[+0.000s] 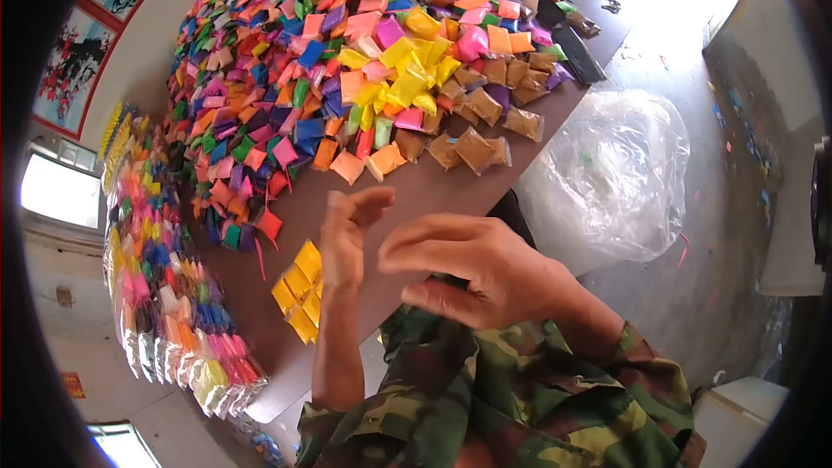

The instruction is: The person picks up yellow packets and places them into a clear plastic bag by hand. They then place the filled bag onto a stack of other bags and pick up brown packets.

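Hovering over the brown table (485, 182), your left hand (347, 238) and right hand (472, 269) hold nothing, fingers loosely curled and open. Just beside your left hand lies a small stack of yellow packets (297, 290), near the table's edge. This looks like a pause between sorting steps; next calls for reaching a packet. Beyond, a heap of coloured packets (364, 61) crowds the tabletop. Bare table lies between. A clear plastic bag (611, 173) hangs off the right edge.
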Motion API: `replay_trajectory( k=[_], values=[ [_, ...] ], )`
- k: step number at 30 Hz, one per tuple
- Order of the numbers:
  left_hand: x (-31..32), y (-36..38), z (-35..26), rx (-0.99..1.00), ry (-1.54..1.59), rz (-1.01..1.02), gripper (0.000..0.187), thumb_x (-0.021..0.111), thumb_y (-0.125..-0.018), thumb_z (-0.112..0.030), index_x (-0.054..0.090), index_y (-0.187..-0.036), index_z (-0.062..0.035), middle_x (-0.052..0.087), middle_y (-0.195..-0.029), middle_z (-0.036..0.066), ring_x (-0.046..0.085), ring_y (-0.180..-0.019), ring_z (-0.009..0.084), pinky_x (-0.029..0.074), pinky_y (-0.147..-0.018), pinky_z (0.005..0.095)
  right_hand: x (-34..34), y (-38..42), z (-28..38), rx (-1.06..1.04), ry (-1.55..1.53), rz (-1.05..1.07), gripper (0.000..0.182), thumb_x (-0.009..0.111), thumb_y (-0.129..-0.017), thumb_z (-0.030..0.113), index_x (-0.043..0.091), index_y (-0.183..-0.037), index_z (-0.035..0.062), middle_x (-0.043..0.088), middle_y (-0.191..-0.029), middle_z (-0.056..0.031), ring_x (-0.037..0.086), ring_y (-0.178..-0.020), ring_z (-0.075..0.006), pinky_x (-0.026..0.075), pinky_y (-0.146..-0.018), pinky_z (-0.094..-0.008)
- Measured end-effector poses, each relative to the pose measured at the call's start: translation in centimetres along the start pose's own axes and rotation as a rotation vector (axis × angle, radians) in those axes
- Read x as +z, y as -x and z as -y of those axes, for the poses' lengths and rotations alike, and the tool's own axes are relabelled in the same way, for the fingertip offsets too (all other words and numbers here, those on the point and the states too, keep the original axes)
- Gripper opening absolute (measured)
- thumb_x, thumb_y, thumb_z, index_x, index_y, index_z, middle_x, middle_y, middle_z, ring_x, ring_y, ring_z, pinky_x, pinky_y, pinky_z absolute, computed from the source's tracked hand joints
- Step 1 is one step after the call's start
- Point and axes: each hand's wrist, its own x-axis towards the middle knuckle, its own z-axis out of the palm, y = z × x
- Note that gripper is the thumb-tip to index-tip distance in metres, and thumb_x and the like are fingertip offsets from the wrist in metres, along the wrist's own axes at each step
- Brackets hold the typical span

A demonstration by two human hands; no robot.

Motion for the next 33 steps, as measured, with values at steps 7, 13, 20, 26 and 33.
replay_trajectory(
  k=[7, 13, 20, 26, 33],
  values=[
    [10.1, 4.7, -3.4, -0.08, 0.46, 0.287, 0.094, 0.026, -0.111, -0.073, 0.05, -0.153, 0.0077, 0.055, -0.154, 0.027, 0.053, -0.146, 0.0358, 0.038, -0.123, 0.0453, 2.7, -1.0, -6.7, 0.134, -1.491, 0.369, 0.052, 0.062, -0.114, 0.036, 0.069, -0.135, -0.0113, 0.074, -0.128, -0.0219, 0.072, -0.12, -0.0304, 0.06, -0.097, -0.0419],
    [9.3, 6.4, -5.9, 0.344, -0.07, 0.209, 0.109, 0.026, -0.105, -0.085, 0.057, -0.144, 0.0122, 0.06, -0.144, 0.034, 0.063, -0.131, 0.0436, 0.051, -0.111, 0.0507, 1.9, 1.9, -13.8, 0.265, -1.187, -0.177, 0.054, 0.047, -0.117, 0.042, 0.065, -0.135, -0.0063, 0.074, -0.126, -0.0211, 0.075, -0.116, -0.0304, 0.061, -0.098, -0.0428],
    [8.2, 2.5, -1.2, 0.012, 0.804, 0.377, 0.108, 0.035, -0.103, -0.086, 0.064, -0.129, 0.0149, 0.068, -0.123, 0.036, 0.069, -0.085, 0.044, 0.059, -0.079, 0.0546, 10.2, 0.3, -15.2, -0.254, -2.379, 0.363, 0.088, 0.044, -0.108, 0.074, 0.066, -0.141, -0.0045, 0.074, -0.133, -0.0175, 0.072, -0.122, -0.0251, 0.053, -0.109, -0.0402],
    [10.5, 3.2, -5.3, 0.094, 0.678, 0.749, 0.09, 0.049, -0.105, -0.074, 0.06, -0.141, 0.0075, 0.067, -0.136, 0.029, 0.07, -0.115, 0.0385, 0.058, -0.097, 0.0483, 8.0, 0.3, -7.9, 0.427, -1.978, -0.068, 0.094, 0.036, -0.109, 0.078, 0.058, -0.147, -0.005, 0.068, -0.138, -0.0175, 0.068, -0.126, -0.027, 0.051, -0.112, -0.0403],
    [10.5, 3.4, -6.6, 0.321, -0.691, 0.316, 0.053, 0.076, -0.104, -0.042, 0.071, -0.135, 0.0003, 0.072, -0.14, 0.015, 0.073, -0.118, 0.0291, 0.059, -0.097, 0.0367, 0.0, 6.3, -7.7, 0.017, -1.392, -0.272, 0.083, 0.03, -0.116, 0.059, 0.047, -0.156, -0.0115, 0.056, -0.157, -0.0267, 0.051, -0.149, -0.0362, 0.035, -0.127, -0.0486]
  ],
)
